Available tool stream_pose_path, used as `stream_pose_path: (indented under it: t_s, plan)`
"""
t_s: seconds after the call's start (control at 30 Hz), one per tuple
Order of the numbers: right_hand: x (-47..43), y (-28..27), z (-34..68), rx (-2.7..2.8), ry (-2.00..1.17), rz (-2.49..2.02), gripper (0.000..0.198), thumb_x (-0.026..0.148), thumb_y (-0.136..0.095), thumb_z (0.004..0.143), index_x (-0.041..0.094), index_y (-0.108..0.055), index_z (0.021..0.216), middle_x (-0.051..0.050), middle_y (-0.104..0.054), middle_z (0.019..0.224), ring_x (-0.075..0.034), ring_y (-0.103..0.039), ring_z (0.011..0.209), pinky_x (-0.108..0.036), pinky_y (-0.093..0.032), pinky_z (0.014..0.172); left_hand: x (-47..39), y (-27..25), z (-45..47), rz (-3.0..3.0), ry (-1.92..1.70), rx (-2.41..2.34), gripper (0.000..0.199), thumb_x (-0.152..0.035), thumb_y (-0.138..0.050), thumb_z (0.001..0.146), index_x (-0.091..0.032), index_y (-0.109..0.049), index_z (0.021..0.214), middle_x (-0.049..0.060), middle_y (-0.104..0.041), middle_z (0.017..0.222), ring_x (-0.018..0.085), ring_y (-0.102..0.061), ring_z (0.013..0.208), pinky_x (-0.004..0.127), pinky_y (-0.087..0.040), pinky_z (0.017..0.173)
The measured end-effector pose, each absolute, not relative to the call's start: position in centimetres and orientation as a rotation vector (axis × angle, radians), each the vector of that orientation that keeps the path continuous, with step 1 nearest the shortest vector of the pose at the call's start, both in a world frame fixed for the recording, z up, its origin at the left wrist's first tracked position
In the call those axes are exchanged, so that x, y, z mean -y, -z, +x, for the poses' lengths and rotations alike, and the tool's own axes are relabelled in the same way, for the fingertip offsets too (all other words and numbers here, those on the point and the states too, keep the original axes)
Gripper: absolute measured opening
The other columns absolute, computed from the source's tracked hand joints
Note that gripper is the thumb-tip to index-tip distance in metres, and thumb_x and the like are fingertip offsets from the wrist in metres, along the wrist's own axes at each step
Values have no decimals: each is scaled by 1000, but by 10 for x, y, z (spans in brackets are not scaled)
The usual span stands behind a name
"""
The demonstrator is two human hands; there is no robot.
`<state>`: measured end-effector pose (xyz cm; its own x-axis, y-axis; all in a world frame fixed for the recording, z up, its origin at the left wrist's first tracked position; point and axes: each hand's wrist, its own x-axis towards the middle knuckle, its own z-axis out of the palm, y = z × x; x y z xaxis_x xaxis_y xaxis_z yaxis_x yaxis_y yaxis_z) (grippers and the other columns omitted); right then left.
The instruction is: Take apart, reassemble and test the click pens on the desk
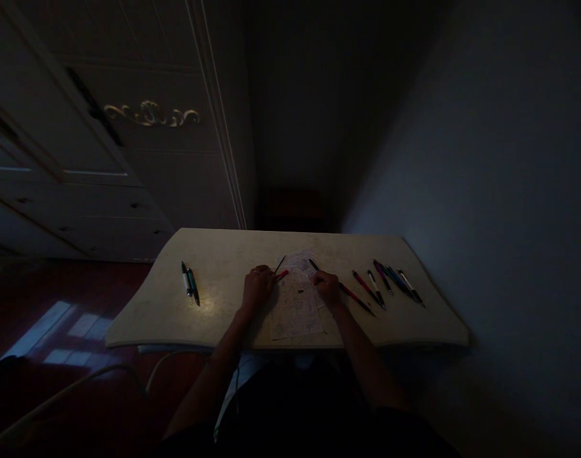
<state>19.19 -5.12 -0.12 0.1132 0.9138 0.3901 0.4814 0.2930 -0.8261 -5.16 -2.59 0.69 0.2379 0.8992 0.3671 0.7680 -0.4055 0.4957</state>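
My left hand rests at the left edge of a marked sheet of paper, with its fingers closed. A short red pen part sticks out from its fingertips toward the paper. Just above it, a thin dark stick, like a pen refill, also points out from that hand. Over the paper's right side, my right hand is closed around a dark, slim pen piece, whose tip points up and left. A small dark bit lies on the paper between both hands. Dim light hides finer detail.
Several pens lie right of my hands, among them a red one and a white-and-black one. Two pens lie at the left of the pale table. A cabinet stands beyond at left; a wall borders the right.
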Motion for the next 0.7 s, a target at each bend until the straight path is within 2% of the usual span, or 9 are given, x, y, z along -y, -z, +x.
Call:
stream_pose_path:
  t_s: [0.23, 0.7]
  plan:
    - [50, 1, 191, 1527, -528, -1349, 12, 19, -37, 53, 21, -49, 50, 1, -53, 50, -14, -51, 51, -23, -39, 56, 22, -4, -50, 2220, -962, -1616, 23, -26, -52, 89, -18, -73, 90, 11, -67, 108, 23, -62, 96, 36, -49, 89]
    - [49, 0, 192, 1518, -540, -1397, 12, 19, -38, 53, 21, -49, 50, 1, -54, 50, -14, -51, 53, -23, -39, 56, 21, -6, -49, 2168, -913, -1642, 26, -24, -50, 88, -17, -75, 86, 12, -69, 109, 23, -63, 97, 35, -48, 90]
